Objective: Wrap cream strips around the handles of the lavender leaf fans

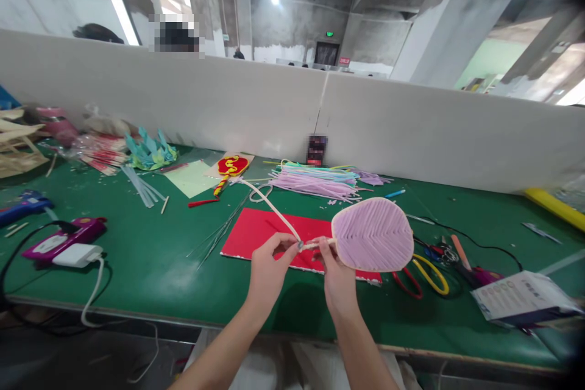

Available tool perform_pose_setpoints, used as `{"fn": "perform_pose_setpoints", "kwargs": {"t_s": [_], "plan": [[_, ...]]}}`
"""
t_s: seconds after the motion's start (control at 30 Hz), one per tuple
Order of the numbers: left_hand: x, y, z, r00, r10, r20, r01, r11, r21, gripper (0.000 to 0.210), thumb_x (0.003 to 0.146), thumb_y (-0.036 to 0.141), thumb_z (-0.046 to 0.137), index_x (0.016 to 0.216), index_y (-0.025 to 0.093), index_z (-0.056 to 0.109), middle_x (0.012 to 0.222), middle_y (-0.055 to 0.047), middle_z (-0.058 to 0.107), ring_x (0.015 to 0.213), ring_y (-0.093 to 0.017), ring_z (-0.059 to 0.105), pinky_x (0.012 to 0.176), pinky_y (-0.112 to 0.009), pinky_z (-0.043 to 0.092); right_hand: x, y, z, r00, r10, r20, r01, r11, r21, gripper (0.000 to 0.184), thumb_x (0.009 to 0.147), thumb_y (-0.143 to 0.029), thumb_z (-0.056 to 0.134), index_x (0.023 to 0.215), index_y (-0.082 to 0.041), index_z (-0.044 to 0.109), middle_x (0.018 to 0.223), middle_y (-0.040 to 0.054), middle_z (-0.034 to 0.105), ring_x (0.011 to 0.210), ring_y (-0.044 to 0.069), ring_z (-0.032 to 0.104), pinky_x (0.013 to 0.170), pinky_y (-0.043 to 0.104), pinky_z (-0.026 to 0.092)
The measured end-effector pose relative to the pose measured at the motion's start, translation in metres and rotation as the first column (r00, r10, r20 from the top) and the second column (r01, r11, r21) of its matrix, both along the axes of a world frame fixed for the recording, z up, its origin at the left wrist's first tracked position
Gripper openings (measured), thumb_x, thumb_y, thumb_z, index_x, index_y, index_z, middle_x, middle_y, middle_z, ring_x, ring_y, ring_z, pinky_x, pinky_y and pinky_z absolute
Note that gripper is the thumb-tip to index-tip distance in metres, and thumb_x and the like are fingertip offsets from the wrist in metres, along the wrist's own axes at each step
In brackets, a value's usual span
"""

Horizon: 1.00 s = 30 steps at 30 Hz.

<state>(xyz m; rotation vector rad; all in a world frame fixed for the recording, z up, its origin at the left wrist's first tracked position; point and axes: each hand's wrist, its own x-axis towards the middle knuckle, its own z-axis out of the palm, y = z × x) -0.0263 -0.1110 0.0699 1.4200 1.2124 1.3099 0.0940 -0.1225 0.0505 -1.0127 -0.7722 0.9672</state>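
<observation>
A fan-shaped piece, filled with slanting lilac pipe cleaners inside a cream rim, is held up at the right. My right hand is closed around the base of its handle, just beside the rim. My left hand pinches a cream pipe cleaner at the handle's far end. The handle looks wrapped in the same cream strand, whose loose length runs up and left from my fingers. Beneath both hands lies a red foam sheet with ragged white edges.
Lilac and mint pipe cleaners lie in a bundle at the back. A red and yellow fan is to their left. Scissors and a white packet lie right; a purple power strip and blue glue gun left.
</observation>
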Motion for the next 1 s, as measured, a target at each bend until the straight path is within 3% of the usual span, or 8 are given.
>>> {"fn": "perform_pose_setpoints", "kwargs": {"t_s": [0.17,0.37,0.83,1.0], "plan": [[0.0022,-0.0044,-0.0017,0.996,0.07,-0.047,-0.067,0.996,0.057,0.015,0.073,0.03,0.058,0.078,0.018,0.064,0.078,-0.002,0.066,0.076,-0.016,0.061,0.075,-0.027,0.047,-0.0026,-0.0008,0.0014,1.0,-0.019,0.007,0.019,1.0,0.002,0.021,0.07,-0.039,0.062,0.071,-0.017,0.062,0.078,0.005,0.065,0.073,0.018,0.059,0.07,0.034,0.047],[0.005,-0.003,-0.0044,0.996,0.085,-0.009,-0.085,0.996,0.033,0.017,0.071,0.033,0.06,0.074,0.018,0.067,0.076,-0.003,0.069,0.073,-0.017,0.062,0.072,-0.027,0.048,-0.0046,-0.0009,0.0026,1.0,-0.021,-0.008,0.021,1.0,-0.002,0.021,0.073,-0.038,0.06,0.073,-0.016,0.062,0.076,0.0051,0.065,0.072,0.017,0.058,0.064,0.03,0.047],[-0.0021,0.0007,-0.0021,0.993,-0.106,0.054,0.105,0.994,0.024,0.014,0.071,0.026,0.062,0.08,0.018,0.069,0.08,-0.004,0.069,0.077,-0.016,0.062,0.073,-0.024,0.048,-0.0019,-0.0008,0.0018,0.998,-0.048,-0.039,0.049,0.999,0.016,0.022,0.07,-0.037,0.063,0.073,-0.016,0.062,0.074,0.004,0.063,0.068,0.015,0.057,0.064,0.03,0.047],[-0.0027,0.0039,-0.003,0.993,-0.12,0.024,0.115,0.984,0.136,0.012,0.07,0.026,0.063,0.076,0.017,0.069,0.079,-0.005,0.066,0.077,-0.016,0.061,0.072,-0.025,0.048,-0.0044,-0.0018,0.0056,0.988,-0.004,-0.157,0.014,0.998,0.061,0.016,0.07,-0.033,0.064,0.071,-0.018,0.061,0.073,0.0026,0.063,0.075,0.017,0.06,0.071,0.033,0.05]]}}
